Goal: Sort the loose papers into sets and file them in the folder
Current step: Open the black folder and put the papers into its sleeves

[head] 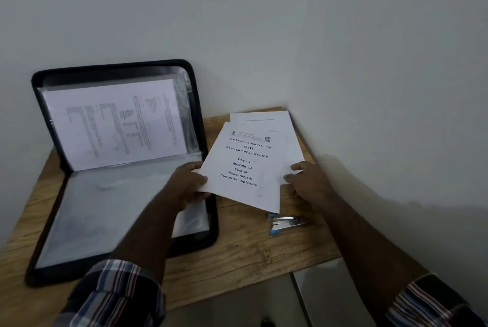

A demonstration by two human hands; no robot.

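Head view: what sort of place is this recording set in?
Probably a home or office study corner: a small wooden table pushed against plain white walls, holding an open black zip folder, white printed exam-training papers and a blue stapler.

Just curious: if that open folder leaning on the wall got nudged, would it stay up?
Probably not firmly. The folder has its upper half only propped against the wall, so it may flop shut. Its plastic sleeves look slippery and limp.
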